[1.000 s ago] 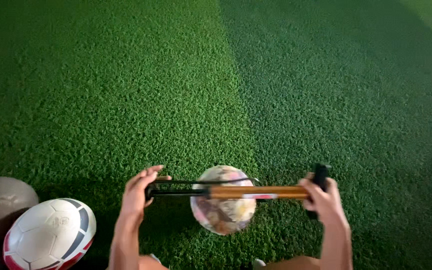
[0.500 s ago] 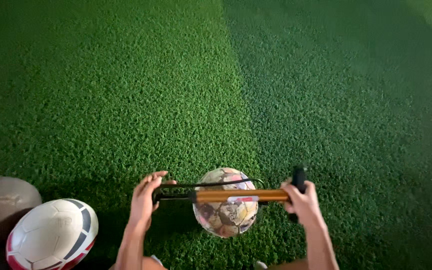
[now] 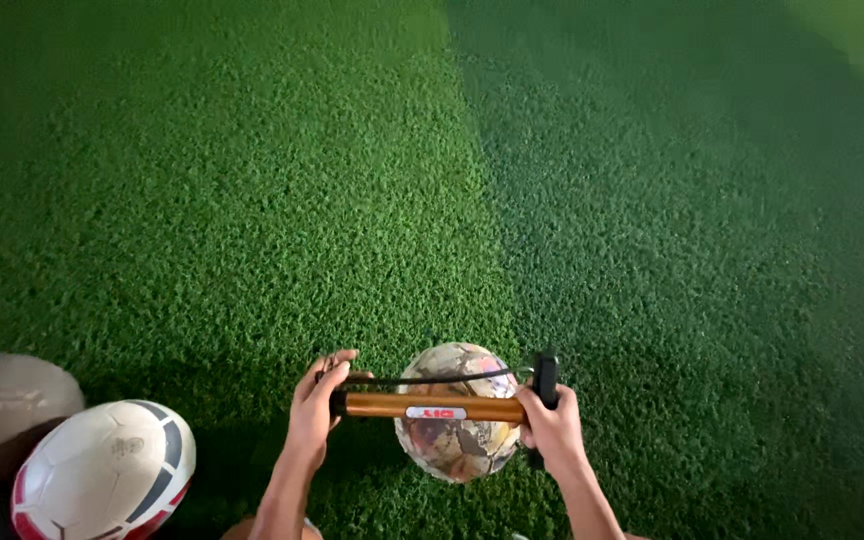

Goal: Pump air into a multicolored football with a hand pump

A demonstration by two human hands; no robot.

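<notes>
Orange hand pump (image 3: 432, 406) held level, piston pushed in; worn patterned ball (image 3: 455, 445) beneath on turf

Three balls lie on the green artificial turf (image 3: 252, 200): one worn patterned football (image 3: 455, 455), one white football with red and dark panels (image 3: 102, 470), one dull grey ball (image 3: 2, 400). One orange-barrelled hand pump (image 3: 432, 406). Two bare hands.
</notes>
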